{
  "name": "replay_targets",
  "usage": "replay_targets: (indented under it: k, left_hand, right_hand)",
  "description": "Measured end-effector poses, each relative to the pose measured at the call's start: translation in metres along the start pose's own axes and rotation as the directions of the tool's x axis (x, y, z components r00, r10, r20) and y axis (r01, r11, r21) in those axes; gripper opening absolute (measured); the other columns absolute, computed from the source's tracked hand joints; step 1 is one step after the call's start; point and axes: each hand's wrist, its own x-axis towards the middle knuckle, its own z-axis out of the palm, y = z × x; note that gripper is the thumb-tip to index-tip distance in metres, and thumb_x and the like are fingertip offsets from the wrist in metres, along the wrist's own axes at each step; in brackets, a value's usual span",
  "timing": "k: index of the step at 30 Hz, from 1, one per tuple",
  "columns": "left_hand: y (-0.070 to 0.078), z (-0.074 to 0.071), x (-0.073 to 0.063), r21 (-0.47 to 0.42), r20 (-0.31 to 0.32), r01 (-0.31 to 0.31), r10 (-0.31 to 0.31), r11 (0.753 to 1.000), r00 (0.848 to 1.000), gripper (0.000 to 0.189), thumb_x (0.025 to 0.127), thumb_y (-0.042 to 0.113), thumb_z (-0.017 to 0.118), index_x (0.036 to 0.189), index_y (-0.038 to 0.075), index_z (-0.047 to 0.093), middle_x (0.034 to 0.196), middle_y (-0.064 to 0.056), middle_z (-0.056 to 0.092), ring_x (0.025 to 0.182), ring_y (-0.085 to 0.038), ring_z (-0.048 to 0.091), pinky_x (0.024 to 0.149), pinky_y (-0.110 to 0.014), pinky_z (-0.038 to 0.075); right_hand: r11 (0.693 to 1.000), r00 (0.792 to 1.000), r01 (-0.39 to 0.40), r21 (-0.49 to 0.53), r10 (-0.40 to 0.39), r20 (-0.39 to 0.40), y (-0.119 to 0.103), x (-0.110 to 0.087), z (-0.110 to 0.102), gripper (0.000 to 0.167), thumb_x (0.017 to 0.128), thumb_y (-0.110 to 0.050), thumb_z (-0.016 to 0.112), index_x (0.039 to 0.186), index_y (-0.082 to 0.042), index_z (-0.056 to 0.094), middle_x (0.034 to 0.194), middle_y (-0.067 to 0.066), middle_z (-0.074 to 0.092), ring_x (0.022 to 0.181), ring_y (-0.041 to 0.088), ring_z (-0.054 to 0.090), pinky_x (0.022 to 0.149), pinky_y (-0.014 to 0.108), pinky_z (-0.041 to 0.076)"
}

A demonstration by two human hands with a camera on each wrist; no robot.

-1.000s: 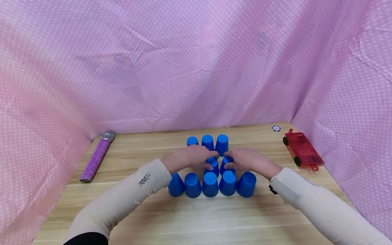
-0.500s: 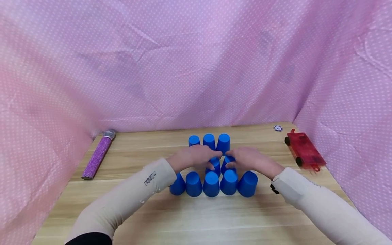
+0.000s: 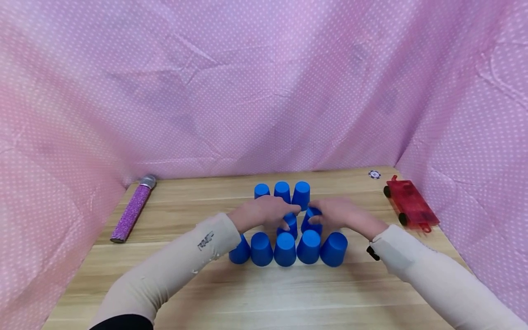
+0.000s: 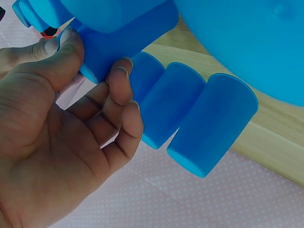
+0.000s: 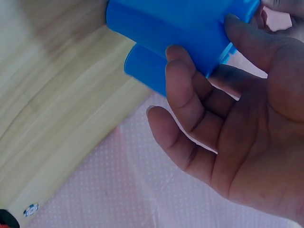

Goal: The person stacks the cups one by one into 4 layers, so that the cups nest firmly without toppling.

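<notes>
Two upside-down blue plastic cups stand between a front row and a back row of similar cups. My left hand (image 3: 266, 213) grips the left cup (image 3: 292, 223) with thumb and fingers; the left wrist view shows this held cup (image 4: 126, 42) and the curled fingers close up. My right hand (image 3: 337, 213) holds the right cup (image 3: 309, 225), which leans a little in the head view. In the right wrist view, thumb and fingers pinch this cup (image 5: 190, 45) near its end. The hands partly cover both cups.
Several upside-down blue cups make up the front row (image 3: 284, 250), and three the back row (image 3: 301, 195). A purple glitter microphone (image 3: 132, 213) lies at the left. A red toy car (image 3: 412, 204) and a poker chip (image 3: 374, 174) lie at the right. Pink dotted cloth (image 3: 264, 91) surrounds the wooden table (image 3: 247, 298).
My right hand has shifted slightly to the right with its cup, widening the gap to the left cup. My left hand stays nearly still around its cup.
</notes>
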Motion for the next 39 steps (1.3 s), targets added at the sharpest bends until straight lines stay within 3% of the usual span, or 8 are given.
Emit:
replay_targets:
  k: [9,22,39]
  left_hand:
    - [-0.001,-0.001,-0.003,-0.016,0.002,0.022,-0.022,1.0,1.0,0.059,0.094,0.044,0.065,0.148,0.037,0.043,0.132,0.003,0.066,0.109,-0.017,0.064,0.099,-0.046,0.054]
    - [-0.001,-0.001,-0.001,-0.023,0.013,0.039,-0.039,0.999,0.999,0.062,0.093,0.044,0.066,0.149,0.04,0.041,0.13,0.003,0.066,0.107,-0.016,0.063,0.097,-0.045,0.054]
    - [0.003,-0.002,-0.001,-0.015,0.015,0.037,-0.037,0.999,0.999,0.058,0.092,0.043,0.067,0.145,0.04,0.044,0.125,0.002,0.068,0.103,-0.016,0.062,0.096,-0.044,0.054]
  right_hand:
    - [0.999,0.999,-0.046,0.009,0.046,-0.022,0.019,-0.003,-0.013,0.058,0.099,-0.038,0.061,0.144,-0.002,0.051,0.133,0.022,0.064,0.122,0.041,0.062,0.098,0.059,0.051]
    - [0.994,0.993,-0.108,0.007,0.108,-0.037,0.037,0.007,-0.022,0.061,0.1,-0.04,0.058,0.146,-0.002,0.048,0.135,0.025,0.061,0.123,0.044,0.059,0.095,0.061,0.052]
    - [0.979,0.979,-0.204,0.01,0.204,0.006,0.045,0.032,-0.025,0.062,0.101,-0.038,0.055,0.149,-0.001,0.043,0.146,0.027,0.051,0.134,0.048,0.048,0.102,0.068,0.043]
